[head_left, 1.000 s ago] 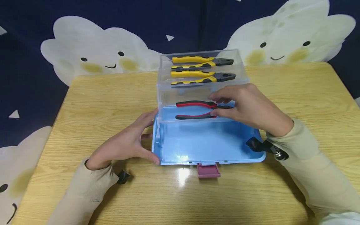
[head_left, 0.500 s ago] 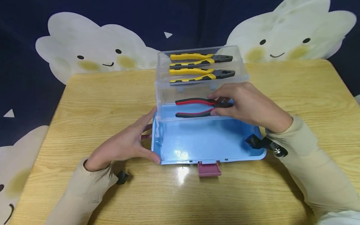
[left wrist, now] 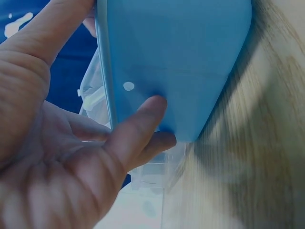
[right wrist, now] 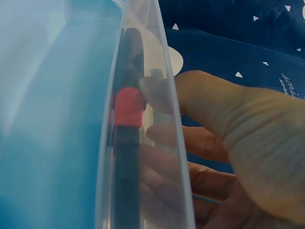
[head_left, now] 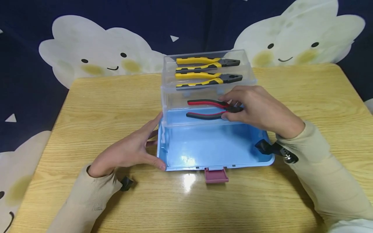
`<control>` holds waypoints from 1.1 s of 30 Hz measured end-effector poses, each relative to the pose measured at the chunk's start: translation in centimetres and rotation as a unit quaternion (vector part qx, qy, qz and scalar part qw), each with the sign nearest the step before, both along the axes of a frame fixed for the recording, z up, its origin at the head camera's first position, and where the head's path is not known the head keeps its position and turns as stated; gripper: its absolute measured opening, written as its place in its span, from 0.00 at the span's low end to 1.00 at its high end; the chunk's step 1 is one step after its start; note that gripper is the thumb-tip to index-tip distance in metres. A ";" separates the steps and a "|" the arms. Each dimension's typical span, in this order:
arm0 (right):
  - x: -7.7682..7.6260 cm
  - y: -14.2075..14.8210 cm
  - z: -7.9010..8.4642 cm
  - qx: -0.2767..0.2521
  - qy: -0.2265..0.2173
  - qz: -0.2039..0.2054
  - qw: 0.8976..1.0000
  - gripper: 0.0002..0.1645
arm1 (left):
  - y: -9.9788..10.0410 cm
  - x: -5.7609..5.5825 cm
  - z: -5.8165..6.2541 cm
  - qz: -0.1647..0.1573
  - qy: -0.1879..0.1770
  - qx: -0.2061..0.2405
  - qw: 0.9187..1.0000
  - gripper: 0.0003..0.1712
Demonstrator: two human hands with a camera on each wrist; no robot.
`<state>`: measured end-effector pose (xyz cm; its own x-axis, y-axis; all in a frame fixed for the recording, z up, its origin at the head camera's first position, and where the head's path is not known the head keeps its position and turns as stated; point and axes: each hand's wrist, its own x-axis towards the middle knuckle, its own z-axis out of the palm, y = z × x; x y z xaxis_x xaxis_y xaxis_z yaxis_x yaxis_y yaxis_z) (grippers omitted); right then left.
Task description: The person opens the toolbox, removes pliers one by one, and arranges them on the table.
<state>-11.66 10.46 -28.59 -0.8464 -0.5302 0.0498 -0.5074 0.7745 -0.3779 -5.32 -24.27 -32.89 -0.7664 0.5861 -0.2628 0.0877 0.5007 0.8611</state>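
Note:
In the head view, my right hand [head_left: 250, 105] pinches pliers with black-and-red handles [head_left: 205, 103] near the pivot. The handles point left, and the fingers cover part of the head. The pliers are at the lower clear tray [head_left: 175, 98] of a blue toolbox [head_left: 204, 147]. Through the tray's clear wall, the right wrist view shows the pliers' red part [right wrist: 128, 107] beside my fingertips. My left hand [head_left: 128, 149] rests against the toolbox's left end, thumb at the front corner. Extended fingers [left wrist: 143, 121] touch the blue outer wall [left wrist: 181, 62] in the left wrist view.
Two yellow-and-black pliers, one behind [head_left: 201, 60] and one in front [head_left: 204, 75], lie in the upper clear tray [head_left: 166, 69]. A purple latch [head_left: 216, 176] hangs open at the toolbox's front. Beneath is a wooden table [head_left: 116, 103], with a dark cloud-patterned cloth [head_left: 145, 19] behind.
My right hand has shifted the black-and-red pliers slightly rightward and up in the head view, their handles spread a little differently. My left hand stays at the toolbox's end.

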 end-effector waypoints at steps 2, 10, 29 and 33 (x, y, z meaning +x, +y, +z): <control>0.0 0.0 0.0 0.002 0.000 -0.001 1.000 0.27 | 0.0 0.0 0.0 0.001 -0.001 0.000 1.000 0.85; -0.4 -0.3 -0.5 0.005 0.019 0.003 1.000 0.33 | -0.2 0.1 -0.3 0.002 0.000 0.003 1.000 0.85; -1.0 -0.1 0.1 0.026 0.020 0.023 0.999 0.35 | -0.4 0.0 0.0 0.002 -0.004 0.006 1.000 0.84; -0.9 -0.3 0.4 0.052 0.026 0.026 0.998 0.36 | -0.3 -0.1 -0.1 -0.004 -0.008 0.019 1.000 0.83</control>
